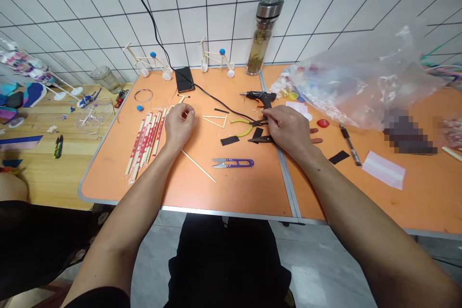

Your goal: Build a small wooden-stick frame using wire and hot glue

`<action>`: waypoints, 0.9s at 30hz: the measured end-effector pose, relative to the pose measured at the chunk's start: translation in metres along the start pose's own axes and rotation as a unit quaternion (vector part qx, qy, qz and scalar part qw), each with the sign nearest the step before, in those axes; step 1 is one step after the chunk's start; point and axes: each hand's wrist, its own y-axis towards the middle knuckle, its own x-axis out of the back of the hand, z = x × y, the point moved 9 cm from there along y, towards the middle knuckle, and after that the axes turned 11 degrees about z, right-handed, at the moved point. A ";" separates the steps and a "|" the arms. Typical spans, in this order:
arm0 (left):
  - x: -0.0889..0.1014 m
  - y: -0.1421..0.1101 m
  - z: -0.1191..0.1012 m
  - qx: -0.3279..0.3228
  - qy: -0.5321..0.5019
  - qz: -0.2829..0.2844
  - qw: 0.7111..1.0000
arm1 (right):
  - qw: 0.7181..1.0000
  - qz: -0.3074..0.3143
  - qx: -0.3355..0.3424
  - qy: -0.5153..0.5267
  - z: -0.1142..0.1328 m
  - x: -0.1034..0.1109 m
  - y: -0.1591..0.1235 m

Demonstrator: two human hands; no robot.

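My left hand [179,126] is closed, fingers curled together, beside paper-wrapped chopsticks [144,142]. Small wooden pieces show just beyond its fingers; what it pinches, if anything, is hidden. A thin wooden stick [199,166] lies by its wrist. My right hand [288,127] is closed, thumb and forefinger together at the lower end of the black glue gun's [260,96] handle; whether it grips this cannot be made out. Beneath and beside it lie yellow-handled pliers [243,127] and a dark-bladed tool [262,139]. A triangular stick frame [216,120] and purple thread snips [234,163] lie between my hands.
Two stick models [216,60] with white wheels and blue balls stand by the wall, near a phone [185,79] and a tea bottle [260,43]. A black cable crosses the table. A plastic bag [346,82], red cap [323,123] and pen [350,144] lie right.
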 end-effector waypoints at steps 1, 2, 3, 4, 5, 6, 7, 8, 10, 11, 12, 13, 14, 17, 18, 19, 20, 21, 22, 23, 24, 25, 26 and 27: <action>0.000 0.000 0.000 0.001 -0.001 0.001 1.000 | 1.000 0.000 0.002 0.002 0.000 0.000 0.000; 0.000 0.000 0.001 0.002 -0.002 0.001 1.000 | 1.000 -0.001 0.004 0.001 0.001 0.000 0.000; 0.000 0.000 0.001 0.002 -0.003 0.001 1.000 | 1.000 -0.001 0.005 0.000 0.001 0.000 0.000; 0.000 0.000 0.001 0.001 -0.002 0.000 1.000 | 1.000 -0.001 0.006 -0.003 0.001 0.000 0.000; 0.000 0.000 0.001 0.000 -0.002 0.000 1.000 | 1.000 0.000 0.006 -0.005 0.001 0.000 0.000; 0.000 -0.001 0.001 -0.002 -0.001 -0.001 1.000 | 1.000 0.001 0.004 -0.007 0.001 0.000 0.000; 0.000 -0.001 0.001 -0.005 -0.002 -0.003 1.000 | 1.000 0.001 0.002 -0.008 0.000 0.000 0.000; 0.000 -0.001 0.000 -0.009 -0.004 -0.004 1.000 | 1.000 0.002 0.001 -0.007 0.000 -0.001 0.000; 0.001 -0.001 0.000 -0.010 -0.007 -0.006 1.000 | 1.000 0.006 0.000 -0.002 0.000 -0.001 0.000; 0.001 0.000 0.000 -0.008 -0.008 -0.006 1.000 | 1.000 0.008 -0.001 0.000 0.000 -0.002 0.000; 0.001 0.000 0.000 -0.004 -0.006 -0.005 1.000 | 1.000 0.010 -0.002 0.003 0.000 -0.002 0.000; 0.001 0.000 0.001 0.000 -0.005 -0.005 1.000 | 1.000 0.010 -0.005 0.004 0.000 -0.002 0.000; 0.001 0.000 0.001 0.002 -0.003 -0.006 1.000 | 1.000 0.010 -0.007 0.005 0.000 -0.002 0.000; 0.000 0.000 0.001 0.005 0.000 -0.004 1.000 | 1.000 0.009 -0.012 0.003 0.000 -0.002 0.000; 0.000 0.000 0.001 0.005 0.000 -0.003 1.000 | 1.000 0.009 -0.013 0.003 0.000 -0.002 0.000; -0.001 0.000 0.002 0.005 0.000 -0.002 1.000 | 1.000 0.010 -0.013 0.003 0.000 -0.002 0.000; -0.001 0.000 0.002 0.004 0.000 -0.002 1.000 | 1.000 0.012 -0.012 0.003 0.000 -0.002 0.000; -0.001 0.000 0.002 0.003 0.001 -0.002 1.000 | 1.000 0.013 -0.011 0.005 0.000 -0.001 0.000; -0.002 0.000 0.003 0.003 0.001 -0.002 1.000 | 1.000 0.013 -0.010 0.007 0.000 -0.001 0.001; -0.002 0.000 0.004 0.004 0.002 -0.003 1.000 | 1.000 0.013 -0.008 0.008 0.001 -0.001 0.001; -0.002 0.000 0.005 0.004 0.002 -0.003 1.000 | 1.000 0.013 -0.006 0.009 0.001 -0.001 0.001; -0.002 0.000 0.006 0.005 0.002 -0.004 1.000 | 1.000 0.014 -0.006 0.009 0.001 0.000 0.001; -0.002 0.000 0.006 0.004 0.000 -0.004 1.000 | 1.000 0.014 -0.007 0.010 0.001 -0.001 0.001; -0.002 0.000 0.006 0.004 -0.001 -0.003 1.000 | 1.000 0.014 -0.009 0.011 0.000 -0.001 0.001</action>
